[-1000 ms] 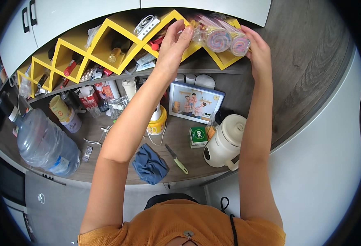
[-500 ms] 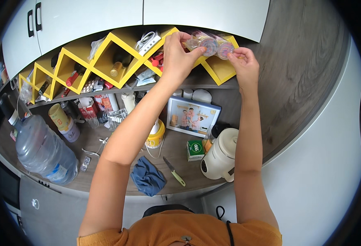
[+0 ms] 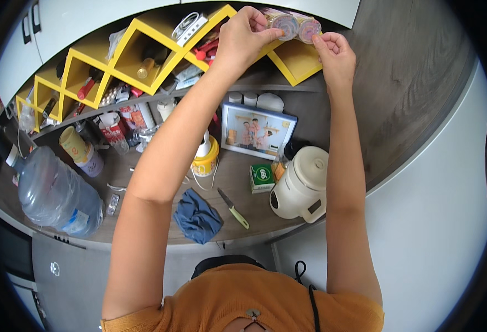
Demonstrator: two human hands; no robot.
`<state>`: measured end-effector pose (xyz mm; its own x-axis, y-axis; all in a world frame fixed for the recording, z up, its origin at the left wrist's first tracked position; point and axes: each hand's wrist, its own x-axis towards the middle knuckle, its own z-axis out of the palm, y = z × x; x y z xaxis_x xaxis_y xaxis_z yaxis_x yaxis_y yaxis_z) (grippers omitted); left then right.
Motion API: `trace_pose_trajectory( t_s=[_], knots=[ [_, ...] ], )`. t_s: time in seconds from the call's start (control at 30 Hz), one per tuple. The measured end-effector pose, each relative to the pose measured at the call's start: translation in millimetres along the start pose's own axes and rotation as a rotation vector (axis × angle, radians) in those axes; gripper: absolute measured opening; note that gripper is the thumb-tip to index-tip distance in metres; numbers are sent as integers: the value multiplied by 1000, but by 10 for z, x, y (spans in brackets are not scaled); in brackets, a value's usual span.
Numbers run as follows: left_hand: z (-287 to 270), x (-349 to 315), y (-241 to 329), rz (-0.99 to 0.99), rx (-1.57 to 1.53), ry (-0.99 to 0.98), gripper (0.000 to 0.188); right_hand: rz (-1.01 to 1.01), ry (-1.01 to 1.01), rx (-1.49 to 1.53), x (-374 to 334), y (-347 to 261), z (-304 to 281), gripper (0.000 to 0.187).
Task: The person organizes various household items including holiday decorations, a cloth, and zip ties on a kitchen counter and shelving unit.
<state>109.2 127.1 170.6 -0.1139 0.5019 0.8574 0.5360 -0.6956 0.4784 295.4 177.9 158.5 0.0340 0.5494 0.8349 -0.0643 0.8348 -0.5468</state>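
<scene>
Two clear round-ended packs stand side by side in the upper right compartment of the yellow zigzag rack (image 3: 294, 62). Their ends show pink, purple and yellow bits; what they contain I cannot make out. My left hand (image 3: 244, 37) is closed with thumb and fingers on the left pack (image 3: 285, 26). With thumb and forefinger pinched, my right hand (image 3: 336, 55) touches the edge of the right pack (image 3: 309, 30). The far ends of both packs are hidden inside the rack.
A knife (image 3: 233, 209) and blue cloth (image 3: 197, 216) lie on the counter. A cream kettle (image 3: 304, 185), green box (image 3: 262, 178) and framed photo (image 3: 257, 130) stand below the rack. Farther left are a large water bottle (image 3: 61, 191) and a yellow tub (image 3: 205, 159). White cabinets hang above.
The view has tilted down, so the rack and counter sit higher in the picture. Both packs sit straighter and closer together in the compartment, my hands still on them.
</scene>
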Motion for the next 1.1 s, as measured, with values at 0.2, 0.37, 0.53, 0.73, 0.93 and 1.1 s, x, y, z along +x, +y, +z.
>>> trace_pose_trajectory(
  t_s=[0.2, 0.37, 0.53, 0.73, 0.93, 1.1],
  knots=[
    [-274, -382, -213, -56, -211, -1, 27, 175, 18, 87, -443, -255, -66, 18],
    [-673, -1469, -402, -413, -278, -106, 22, 262, -83, 99, -1189, -411, 112, 14],
    [-1026, -3019, -510, -899, -349, -128, 11, 603, -454, 80, -2422, -71, 257, 13],
    [-1378, -4303, -539, -1143, -108, -48, 11, 542, -757, -371, -3643, 398, 92, 15],
    [-1405, -4722, -502, -922, 211, -171, 18, 508, -908, -782, -4034, 369, 222, 24],
    [-1424, -4506, -383, -604, 516, -412, 50, 508, -1009, -1005, -4212, 382, 339, 33]
  ],
)
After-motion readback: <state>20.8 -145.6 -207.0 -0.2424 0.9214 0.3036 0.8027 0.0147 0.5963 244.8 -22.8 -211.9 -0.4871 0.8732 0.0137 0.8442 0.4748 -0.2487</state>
